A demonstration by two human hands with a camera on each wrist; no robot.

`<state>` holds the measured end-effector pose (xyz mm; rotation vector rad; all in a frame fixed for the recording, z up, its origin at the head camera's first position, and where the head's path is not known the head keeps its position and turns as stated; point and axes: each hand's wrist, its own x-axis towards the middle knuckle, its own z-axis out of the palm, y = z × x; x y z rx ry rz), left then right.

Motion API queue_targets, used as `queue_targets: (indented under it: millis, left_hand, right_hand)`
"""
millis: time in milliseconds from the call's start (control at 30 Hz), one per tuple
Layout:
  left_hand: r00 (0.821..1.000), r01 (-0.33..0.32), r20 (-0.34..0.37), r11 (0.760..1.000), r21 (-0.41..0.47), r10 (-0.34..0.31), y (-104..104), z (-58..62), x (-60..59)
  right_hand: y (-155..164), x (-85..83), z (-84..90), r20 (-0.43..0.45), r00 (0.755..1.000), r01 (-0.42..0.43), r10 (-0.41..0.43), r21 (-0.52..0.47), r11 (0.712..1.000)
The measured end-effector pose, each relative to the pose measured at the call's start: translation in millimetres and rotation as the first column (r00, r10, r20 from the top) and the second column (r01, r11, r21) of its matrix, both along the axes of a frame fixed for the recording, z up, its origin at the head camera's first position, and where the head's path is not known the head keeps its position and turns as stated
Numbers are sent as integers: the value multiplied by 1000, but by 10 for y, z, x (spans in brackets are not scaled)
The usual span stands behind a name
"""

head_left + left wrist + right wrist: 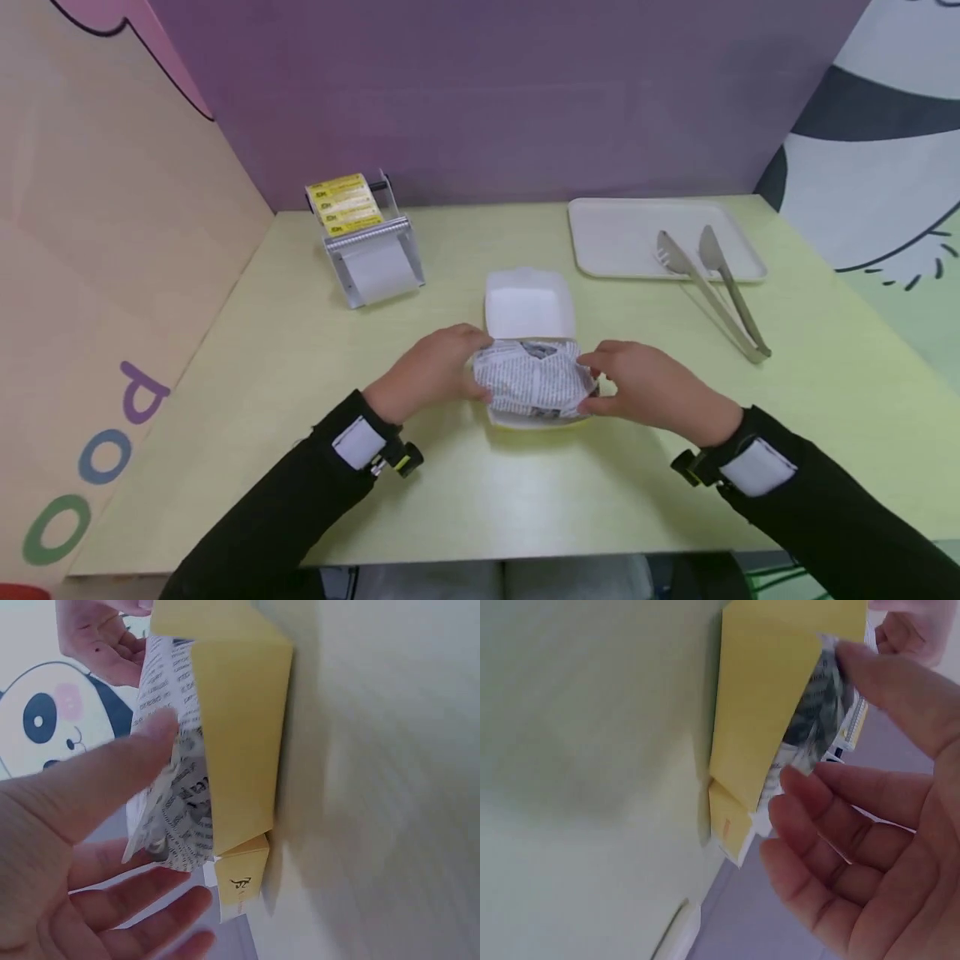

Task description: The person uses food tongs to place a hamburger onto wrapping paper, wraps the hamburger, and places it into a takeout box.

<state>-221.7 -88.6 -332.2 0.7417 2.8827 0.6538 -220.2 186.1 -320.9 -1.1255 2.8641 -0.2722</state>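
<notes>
A small takeout box (529,305), yellow outside and white inside, stands with its lid folded back. In its base sits a packet (532,377) wrapped in newsprint-patterned paper, rising above the rim. My left hand (437,368) holds the packet's left end, its thumb (154,735) lying on the printed paper and its other fingers around the end. At the opposite end my right hand (647,385) grips the wrapper between thumb and curled fingers (802,791). The paper (821,705) is folded and creased there. What is inside the wrapper is hidden.
A label dispenser (382,271) with a roll of yellow-and-white stickers (345,204) stands at the back left. At the back right lies a white tray (615,237), with metal tongs (723,304) resting across its front edge. A purple wall (487,108) bounds the table (450,492) behind.
</notes>
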Motion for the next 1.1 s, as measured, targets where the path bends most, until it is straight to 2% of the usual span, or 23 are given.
queue_targets:
  millis: [133, 267, 467, 667, 767, 867, 1000, 1100]
  left_hand:
    - [999, -22, -25, 1000, 16, 23, 65, -30, 46]
    - [998, -32, -53, 999, -5, 32, 126, -37, 75]
    - [997, -66, -38, 997, 31, 67, 140, -41, 80]
    - [999, -42, -26, 995, 89, 44, 113, -87, 36]
    - [1000, -14, -23, 996, 93, 16, 100, -102, 28]
    - [999, 46, -26, 997, 56, -45, 92, -93, 26]
    - [985, 163, -54, 987, 3, -163, 66, -68, 29]
    - [979, 199, -56, 980, 13, -197, 26, -91, 27]
  right_hand:
    - [-46, 60, -90, 44, 999, 32, -30, -56, 998]
    - [-60, 108, -126, 85, 994, 82, -74, -93, 992]
    - [-35, 59, -196, 23, 999, 37, -34, -155, 987]
    - [-11, -53, -246, -6, 1000, 10, -11, -206, 979]
    - [-5, -75, -259, 6, 1000, -2, 4, -216, 976]
    - [3, -75, -263, 15, 1000, -17, 21, -218, 976]
    - [24, -58, -241, 39, 997, -56, 65, -198, 979]
    - [34, -47, -226, 61, 994, -83, 96, -189, 979]
